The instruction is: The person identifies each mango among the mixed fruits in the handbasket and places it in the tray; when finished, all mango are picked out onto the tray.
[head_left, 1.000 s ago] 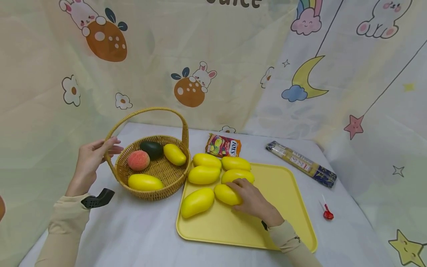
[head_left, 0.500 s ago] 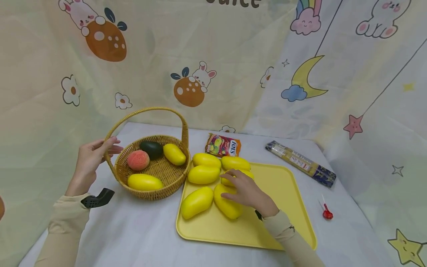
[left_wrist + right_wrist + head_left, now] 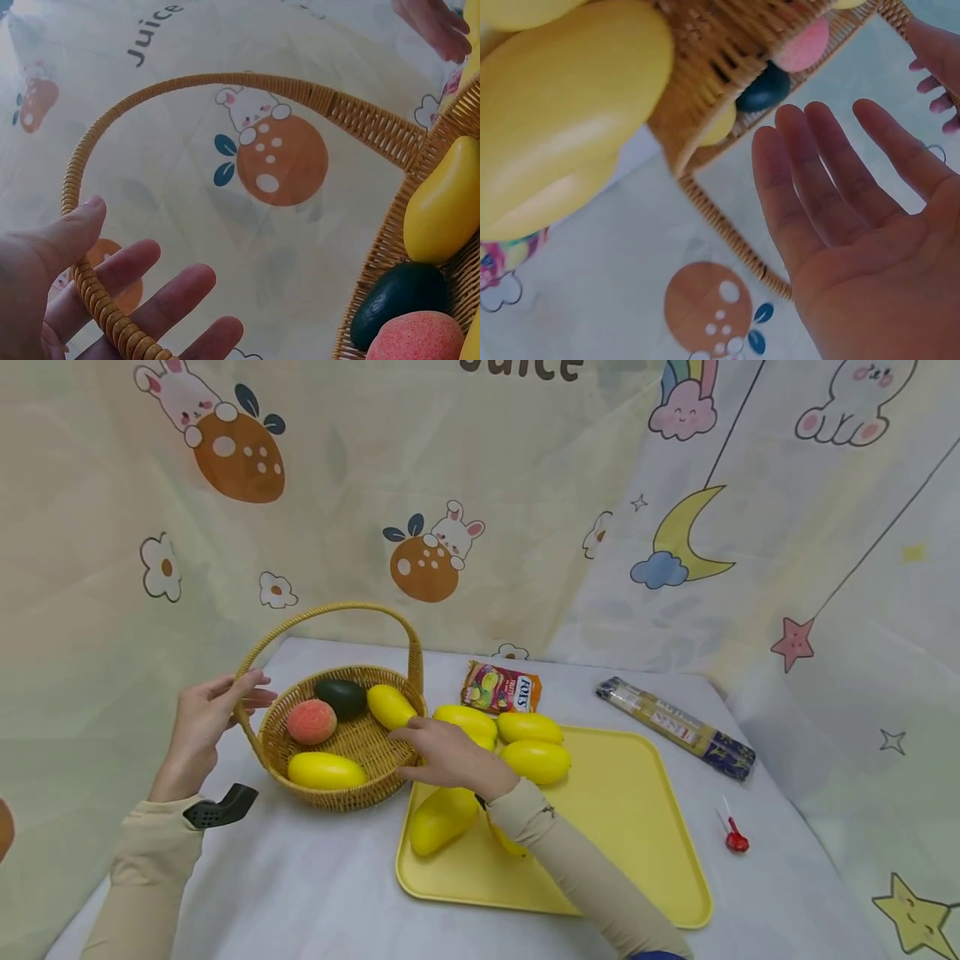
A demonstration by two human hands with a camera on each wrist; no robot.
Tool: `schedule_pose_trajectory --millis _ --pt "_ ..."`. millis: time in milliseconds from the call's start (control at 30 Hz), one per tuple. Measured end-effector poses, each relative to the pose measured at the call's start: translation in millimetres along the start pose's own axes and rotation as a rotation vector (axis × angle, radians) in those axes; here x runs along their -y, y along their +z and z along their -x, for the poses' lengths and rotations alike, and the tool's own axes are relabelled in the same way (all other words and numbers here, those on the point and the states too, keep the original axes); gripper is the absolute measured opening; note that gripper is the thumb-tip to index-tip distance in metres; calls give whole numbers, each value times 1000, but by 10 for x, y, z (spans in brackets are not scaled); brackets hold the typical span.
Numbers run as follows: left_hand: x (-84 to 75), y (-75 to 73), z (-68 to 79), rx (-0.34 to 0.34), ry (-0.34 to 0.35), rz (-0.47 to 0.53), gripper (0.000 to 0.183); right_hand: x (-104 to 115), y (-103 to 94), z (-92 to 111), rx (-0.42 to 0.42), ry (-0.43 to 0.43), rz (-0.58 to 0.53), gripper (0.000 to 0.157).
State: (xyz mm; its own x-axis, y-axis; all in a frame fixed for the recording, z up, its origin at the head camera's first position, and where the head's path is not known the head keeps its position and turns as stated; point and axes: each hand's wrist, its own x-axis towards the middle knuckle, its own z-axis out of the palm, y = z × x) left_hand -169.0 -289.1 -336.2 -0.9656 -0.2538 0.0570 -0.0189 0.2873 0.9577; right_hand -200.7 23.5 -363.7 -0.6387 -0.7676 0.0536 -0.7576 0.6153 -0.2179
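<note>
The white-covered worktop (image 3: 300,893) spreads under everything before me. On it lies a rectangular pale-yellow tray (image 3: 630,810), and just beside its left end stands a round tan wicker basket (image 3: 363,745) with an arched handle (image 3: 341,606). My left grip (image 3: 197,718) curls loosely about that handle, thumb on one side, fingers on the other. My right grip (image 3: 453,757) hovers at the basket's right rim, fingers spread, nothing held. Smooth oval yellow fruits (image 3: 535,762) sit on the tray; two more share the basket with a glossy dark-green oval fruit (image 3: 341,697) and a round, rough pinkish-red fruit (image 3: 311,721).
</note>
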Motion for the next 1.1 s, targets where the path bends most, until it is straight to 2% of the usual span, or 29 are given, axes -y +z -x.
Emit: schedule_pose_trajectory --millis 233,500,633,833,1100 --pt "21 -7 0 -5 0 6 39 219 80 -389 62 -33 5 51" --pt "11 -4 -1 -6 6 8 35 343 168 -647 133 3 32 54" --pt "11 -4 -1 -4 7 10 35 370 204 -747 169 23 61 55" --pt "11 -2 0 1 6 1 38 395 292 -864 207 42 36 52" --pt "11 9 -5 -7 2 -18 36 391 406 -930 242 73 23 57"
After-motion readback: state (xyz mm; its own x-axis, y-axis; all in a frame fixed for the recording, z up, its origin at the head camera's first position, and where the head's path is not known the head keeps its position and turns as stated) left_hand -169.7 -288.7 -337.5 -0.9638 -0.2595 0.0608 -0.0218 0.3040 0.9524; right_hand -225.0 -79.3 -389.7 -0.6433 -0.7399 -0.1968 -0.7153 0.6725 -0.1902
